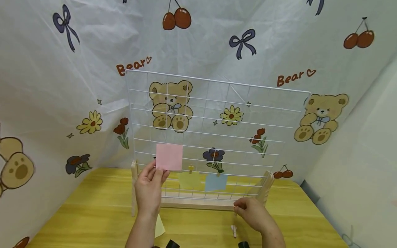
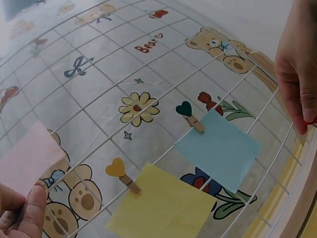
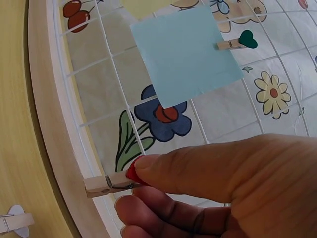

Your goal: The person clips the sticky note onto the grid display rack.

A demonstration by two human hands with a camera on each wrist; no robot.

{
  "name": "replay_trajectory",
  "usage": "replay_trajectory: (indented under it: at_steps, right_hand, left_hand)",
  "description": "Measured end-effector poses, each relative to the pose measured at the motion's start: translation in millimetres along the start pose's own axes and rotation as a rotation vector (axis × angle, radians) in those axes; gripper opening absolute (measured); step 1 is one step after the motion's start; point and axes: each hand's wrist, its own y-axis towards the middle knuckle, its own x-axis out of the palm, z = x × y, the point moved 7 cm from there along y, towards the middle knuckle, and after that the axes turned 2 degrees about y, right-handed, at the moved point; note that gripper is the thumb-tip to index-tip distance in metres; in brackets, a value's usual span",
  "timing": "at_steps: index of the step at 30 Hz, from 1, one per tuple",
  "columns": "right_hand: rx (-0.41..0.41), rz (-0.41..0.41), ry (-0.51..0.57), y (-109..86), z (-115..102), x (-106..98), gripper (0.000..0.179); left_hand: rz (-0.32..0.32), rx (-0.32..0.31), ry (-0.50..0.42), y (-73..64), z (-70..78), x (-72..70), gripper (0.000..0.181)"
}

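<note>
Before bear-print cloth, left fingers pinch a pink note from below, right fingers a clothespin.

Counted: one pink note, two yellow notes, one blue note, four clothespins, one wire grid, two hands.

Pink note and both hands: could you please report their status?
Left hand pinching pink note. Right hand pinching red-topped clothespin. No clip visible on note; no obstruction seen.
</note>
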Motion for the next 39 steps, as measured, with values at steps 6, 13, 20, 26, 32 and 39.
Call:
replay_trajectory:
  at_steps: [6,13,20,26,32,39]
  right_hand:
    - [-0.043,0.004,0.0,-4.7,-4.0,-1.2,0.007]
    - [-0.073,0.014,-0.001,-3.6,-12.8,0.2,0.007]
    - [-0.143,0.006,0.011,-4.9,-26.0,2.9,0.008]
    - [-0.196,0.057,0.023,-14.9,-51.8,2.8,0.014]
    - [-0.277,0.091,0.086,-23.3,-80.8,8.3,0.015]
    - [-0.407,0.213,0.07,-29.6,-108.8,11.9,0.011]
  left_hand:
    - [-0.006,-0.027,-0.051,6.6,-8.9,-0.7,0.031]
    - [-0.017,-0.054,-0.056,11.1,-15.8,1.6,0.029]
    - [-0.005,-0.085,-0.057,12.2,-20.8,1.5,0.026]
    - [-0.006,-0.116,-0.076,11.5,-23.0,3.0,0.03]
    - [0.002,-0.143,-0.061,11.1,-25.3,2.5,0.03]
    - [0.001,-0.147,-0.068,12.8,-27.1,1.3,0.031]
